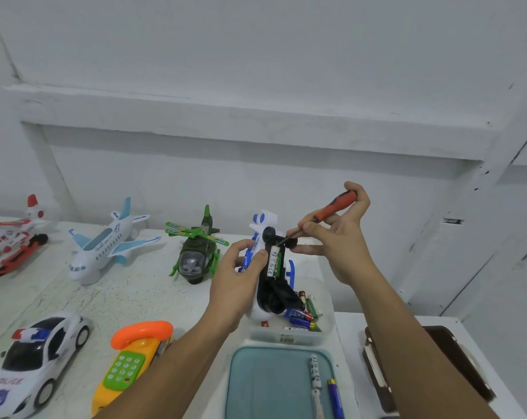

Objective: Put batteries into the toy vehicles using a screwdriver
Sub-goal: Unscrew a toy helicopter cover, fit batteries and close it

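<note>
- Red screwdriver (334,208) gripped in the right hand (343,240), tip at the battery bay (281,261).
- Left hand (241,279) clasps the upturned toy (257,306); batteries (271,263) seated, closing up likely next.

A plain indoor room, home or small workroom, not clearly either: a bare white-painted wall (256,40) with a ledge (226,119), and a white table (129,297) with a toy plane (105,249) and green toy helicopter (195,255) along its back edge.

free: table strip (141,300) between green helicopter (195,261) and toy phone (132,358) | blocked: battery tub (289,338), teal tray (265,385) at centre
</note>
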Motion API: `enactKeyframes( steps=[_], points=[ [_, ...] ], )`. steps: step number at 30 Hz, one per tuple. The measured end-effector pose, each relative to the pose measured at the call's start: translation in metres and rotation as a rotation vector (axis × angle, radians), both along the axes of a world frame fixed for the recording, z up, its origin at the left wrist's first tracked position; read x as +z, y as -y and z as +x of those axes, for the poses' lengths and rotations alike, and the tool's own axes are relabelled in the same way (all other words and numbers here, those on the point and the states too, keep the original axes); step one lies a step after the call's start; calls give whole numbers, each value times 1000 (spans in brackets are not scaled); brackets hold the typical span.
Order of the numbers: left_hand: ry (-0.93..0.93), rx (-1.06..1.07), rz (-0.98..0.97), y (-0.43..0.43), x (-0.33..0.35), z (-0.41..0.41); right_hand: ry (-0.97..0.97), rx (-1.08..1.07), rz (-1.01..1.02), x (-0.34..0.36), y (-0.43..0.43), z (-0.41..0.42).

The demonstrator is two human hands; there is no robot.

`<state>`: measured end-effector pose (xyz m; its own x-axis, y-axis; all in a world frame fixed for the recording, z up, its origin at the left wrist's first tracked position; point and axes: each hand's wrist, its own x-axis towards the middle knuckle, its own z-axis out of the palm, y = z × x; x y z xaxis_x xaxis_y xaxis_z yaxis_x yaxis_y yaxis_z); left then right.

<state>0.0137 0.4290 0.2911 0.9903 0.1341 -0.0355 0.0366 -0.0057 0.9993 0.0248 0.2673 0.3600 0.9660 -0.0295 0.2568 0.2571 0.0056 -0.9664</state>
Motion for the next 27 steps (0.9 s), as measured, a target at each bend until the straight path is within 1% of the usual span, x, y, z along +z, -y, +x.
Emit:
enactKeyframes(
  steps=[4,7,11,14,15,17,19,22,27],
  points=[
    [-1,6,21,2,0,3,-109,39,114,-6,15,2],
    [-10,18,41,3,-2,6,-135,30,116,-15,26,0],
    [-4,24,68,4,-3,9,-173,-4,-6,-28,38,-7],
    [-2,27,66,5,-5,11,-174,-61,-199,-35,39,-15],
    [-3,29,64,5,-5,11,-150,-93,-232,-37,39,-18],
    [-2,34,70,6,-5,11,-67,-153,-207,-43,34,-25],
    [9,34,77,6,-5,10,77,-207,-139,-48,26,-35],
    [10,35,68,7,-6,8,304,-295,-120,-54,11,-47],
    [-1,49,53,9,-8,6,482,-266,-137,-72,-10,-56]
  ],
)
